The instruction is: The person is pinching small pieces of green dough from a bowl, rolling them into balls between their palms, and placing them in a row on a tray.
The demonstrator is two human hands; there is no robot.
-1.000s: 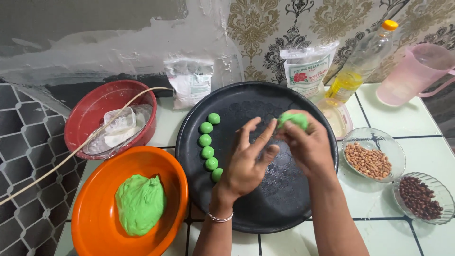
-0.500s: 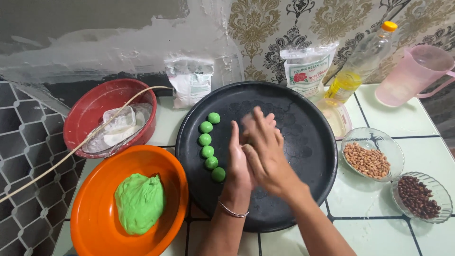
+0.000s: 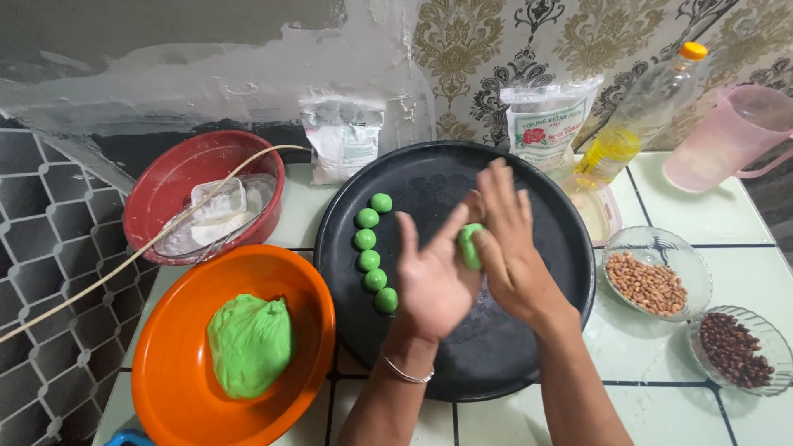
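Observation:
Over the round black tray (image 3: 529, 347), my left hand (image 3: 429, 281) and my right hand (image 3: 508, 244) press palm to palm around a small piece of green dough (image 3: 469, 244). Fingers on both hands are stretched out flat. Just left of my left hand, several green dough balls (image 3: 368, 248) lie in a curved row on the tray. An orange bowl (image 3: 173, 372) at the front left holds a large lump of green dough (image 3: 248, 343).
A red bowl (image 3: 157, 206) with a clear container of white flour stands at the back left. Two white bags, an oil bottle (image 3: 636, 124) and a pink jug (image 3: 727, 136) line the wall. Glass dishes of peanuts (image 3: 652, 281) and dark beans (image 3: 735, 347) sit at the right.
My right hand held the dough piece at the tray's far right; both hands then came together over the tray's middle and now rub the piece between the palms.

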